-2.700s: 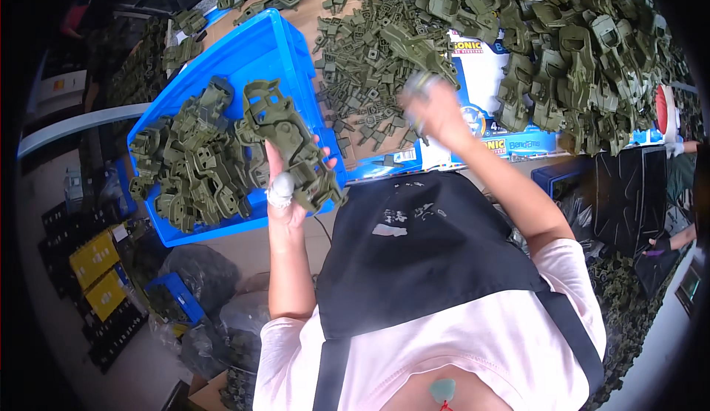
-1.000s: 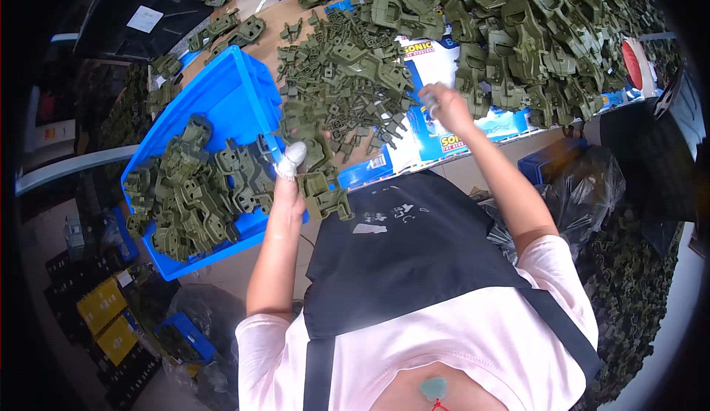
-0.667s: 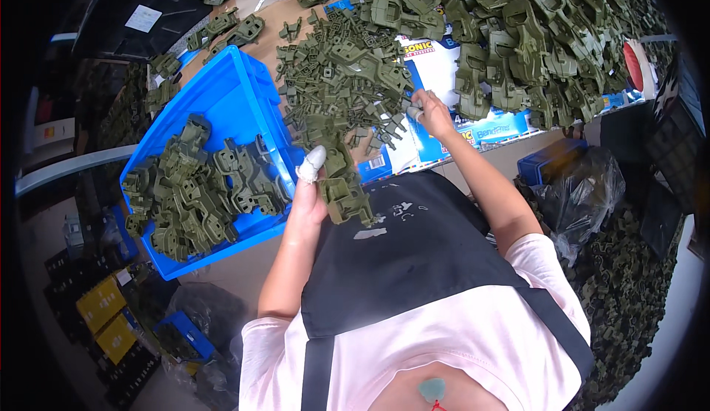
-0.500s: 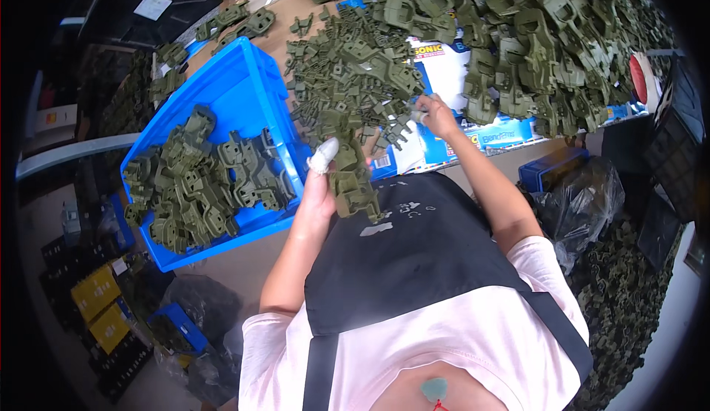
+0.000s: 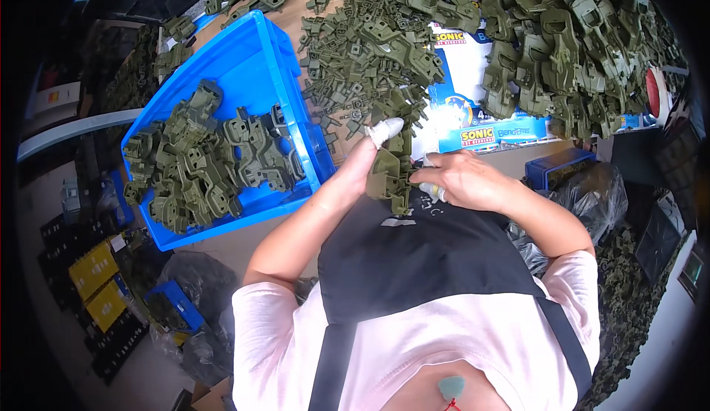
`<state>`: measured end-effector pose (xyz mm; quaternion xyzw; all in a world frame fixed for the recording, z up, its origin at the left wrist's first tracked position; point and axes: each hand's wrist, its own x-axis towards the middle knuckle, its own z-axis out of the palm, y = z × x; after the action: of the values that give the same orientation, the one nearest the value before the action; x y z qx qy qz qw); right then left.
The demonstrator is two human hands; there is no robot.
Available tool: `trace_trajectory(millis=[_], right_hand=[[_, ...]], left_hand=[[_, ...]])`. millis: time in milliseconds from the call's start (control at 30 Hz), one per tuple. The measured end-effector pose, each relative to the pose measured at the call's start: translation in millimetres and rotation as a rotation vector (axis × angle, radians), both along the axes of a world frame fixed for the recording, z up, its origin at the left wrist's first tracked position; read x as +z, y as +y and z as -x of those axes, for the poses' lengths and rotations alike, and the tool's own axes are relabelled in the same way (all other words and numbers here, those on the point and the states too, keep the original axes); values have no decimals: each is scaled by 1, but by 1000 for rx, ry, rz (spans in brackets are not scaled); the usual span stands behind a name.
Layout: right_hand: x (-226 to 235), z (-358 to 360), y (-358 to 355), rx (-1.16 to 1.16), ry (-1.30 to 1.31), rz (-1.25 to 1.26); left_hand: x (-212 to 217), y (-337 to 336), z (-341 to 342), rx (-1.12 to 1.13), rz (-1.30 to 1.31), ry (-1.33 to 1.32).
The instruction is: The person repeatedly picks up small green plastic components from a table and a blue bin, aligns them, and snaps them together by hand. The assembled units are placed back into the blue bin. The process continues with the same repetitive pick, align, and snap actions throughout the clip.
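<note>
- The blue bin (image 5: 292, 108) sits at my left on the worktable (image 5: 296, 12). It holds a loose layer of finished olive-green plastic assemblies (image 5: 211, 160); part of its floor is still bare.
- Compared with a few seconds ago, my left hand (image 5: 362, 163) has left the bin side. It now stands at the table edge directly in front of my apron (image 5: 421, 263).
- My left hand is closed around an olive-green plastic part (image 5: 390, 174), held upright between thumb and fingers. The taped fingertip (image 5: 386, 128) points up above the part.
- Judgement: the earlier piece appears to have gone into the bin, and a new piece is now in work.
- My right hand (image 5: 466, 178) has come back from the pile and now meets the part on its right side. Its fingers are curled, pinching at the part's lower edge. I cannot tell whether a small component is between them.
- A heap of small olive clips (image 5: 362, 49) lies just beyond both hands.
- A printed blue sheet (image 5: 481, 126) lies under the stock at centre-right.
- A larger heap of olive housings (image 5: 569, 41) fills the right of the table.
</note>
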<state>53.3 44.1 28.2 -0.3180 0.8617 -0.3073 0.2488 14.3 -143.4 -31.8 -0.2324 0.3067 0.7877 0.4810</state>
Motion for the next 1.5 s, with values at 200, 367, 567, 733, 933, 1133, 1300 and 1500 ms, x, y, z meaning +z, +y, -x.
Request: trace_trajectory(millis=[200,367,567,733,933,1133,1300,1500], right_hand=[[2,5,0,98,11,4],[-2,10,0,154,18,32],[-10,12,-5,190,11,53],[-24,6,-6,165,-4,162],[-30,11,-6,163,-87,215],[-90,94,26,-513,265,246],[-161,105,35,-695,114,-23],[-109,37,0,-730,-374,734]], left_hand=[[-1,4,-1,-22,-6,4],[-8,4,-4,-2,-3,89],[-7,5,-4,10,14,154],[-16,1,-12,44,74,78],[-7,-1,-14,69,171,54],[-31,-35,12,386,202,244],[-38,-52,28,394,281,416],[-51,-30,29,498,399,725]])
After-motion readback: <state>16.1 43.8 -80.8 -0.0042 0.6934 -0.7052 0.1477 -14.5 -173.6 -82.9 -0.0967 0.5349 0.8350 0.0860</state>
